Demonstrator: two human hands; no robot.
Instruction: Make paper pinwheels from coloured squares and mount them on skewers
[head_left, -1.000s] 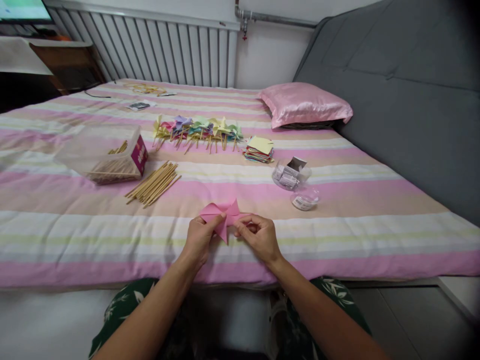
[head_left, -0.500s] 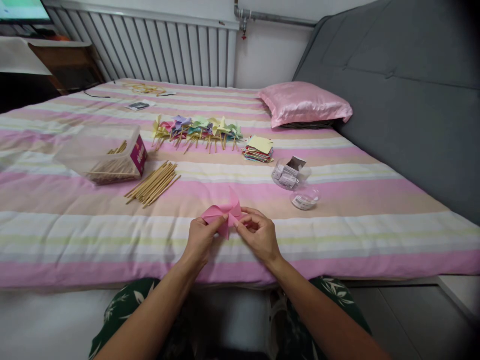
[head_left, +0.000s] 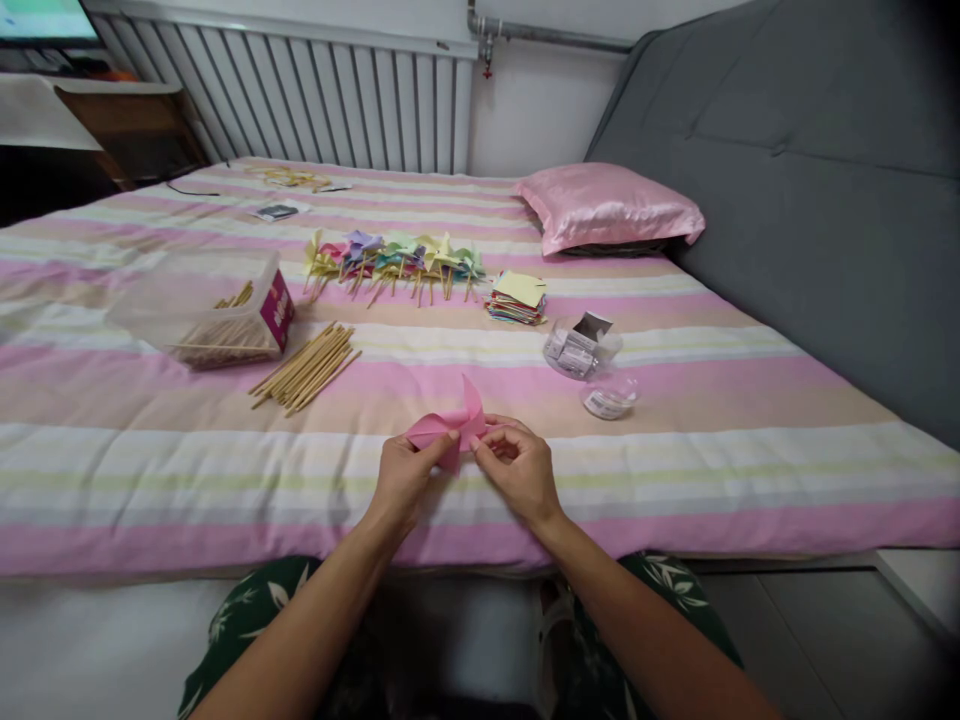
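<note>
Both the left hand (head_left: 405, 478) and right hand (head_left: 517, 470) pinch the pink paper pinwheel (head_left: 450, 430) at its centre, keeping the folded vanes together above the bed (head_left: 225, 450).

**Person: clothing and arms**

Both forearms bare, no sleeves visible. Left hand (head_left: 403, 480) and right hand (head_left: 519, 472) without rings, watch or gloves. Dark green garment (head_left: 247, 620) with pale leaf print, lower left and lower right of frame.
</note>
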